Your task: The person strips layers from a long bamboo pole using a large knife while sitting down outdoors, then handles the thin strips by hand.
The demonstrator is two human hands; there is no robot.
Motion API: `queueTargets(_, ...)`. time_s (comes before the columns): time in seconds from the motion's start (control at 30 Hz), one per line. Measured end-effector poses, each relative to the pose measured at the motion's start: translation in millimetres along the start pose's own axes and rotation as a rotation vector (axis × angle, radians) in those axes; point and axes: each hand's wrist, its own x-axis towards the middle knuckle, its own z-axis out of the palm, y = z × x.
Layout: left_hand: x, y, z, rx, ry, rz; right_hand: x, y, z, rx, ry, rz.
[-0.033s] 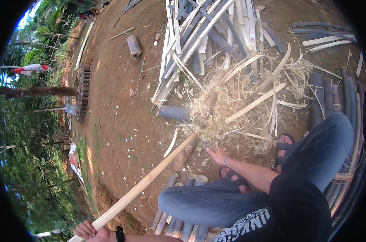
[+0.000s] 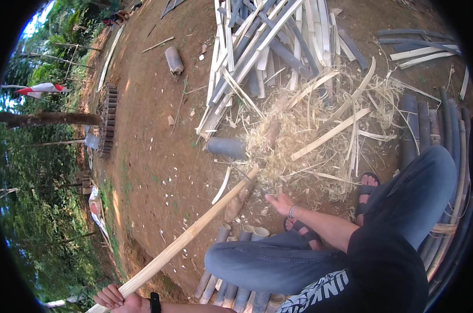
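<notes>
My left hand (image 2: pixel 116 301), at the lower left, is wrapped round the near end of a long pale split-bamboo strip (image 2: pixel 187 236). The strip slants away to the right, and its far end lies over a short brown log (image 2: pixel 240 202) on the ground. Beyond my knee, my right hand (image 2: pixel 281 203) is closed on a thin-bladed knife (image 2: pixel 247 176), whose handle is mostly hidden by the fingers. The dark blade crosses the strip's far end; whether it touches the wood I cannot tell.
Curly bamboo shavings (image 2: pixel 283 135) heap up ahead, beside a dark bamboo piece (image 2: pixel 226 147). Behind them is a pile of split strips (image 2: pixel 268 44). Cut bamboo tubes (image 2: pixel 231 292) lie under my knee, and long poles (image 2: pixel 458 172) at the right. A loose bamboo section (image 2: pixel 174 60) lies farther off.
My right hand and the knife have shifted slightly left, with the blade tip now farther left and a little nearer. My left hand and the strip stay almost in place.
</notes>
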Motion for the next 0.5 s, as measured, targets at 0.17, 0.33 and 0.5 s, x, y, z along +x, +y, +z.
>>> queueTargets(0.17, -1, -2, 23, 0.006, 0.027, 0.028, 20, 8, -25, 0.041, 0.025, 0.228)
queueTargets(0.33, 13, -20, 44, 0.042, 0.112, 0.070, -32, -65, -17, 0.105, -0.014, 0.048)
queueTargets(0.5, 43, -39, 79, 0.125, 0.421, 0.068, -105, -125, 22, 0.306, -0.025, -0.430)
